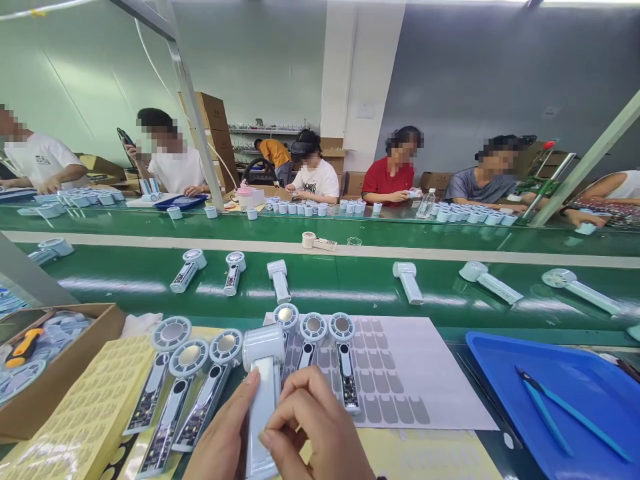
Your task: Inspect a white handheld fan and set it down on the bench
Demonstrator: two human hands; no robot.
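Note:
My left hand (225, 437) grips the handle of a white handheld fan (263, 380), its round head pointing away from me. My right hand (313, 427) is curled over the same handle from the right, fingertips pinched against it. Around the fan lie several open fan bodies (187, 390) with round heads and exposed circuit boards. More of these (327, 347) rest on a white sticker sheet (425, 380) holding grey labels.
A yellow label sheet (85, 413) and a cardboard box (65, 363) of parts sit at left. A blue tray (575, 407) holds blue tweezers (565, 410). Fans (410, 280) ride the green conveyor belt (350, 283). Several people work across it.

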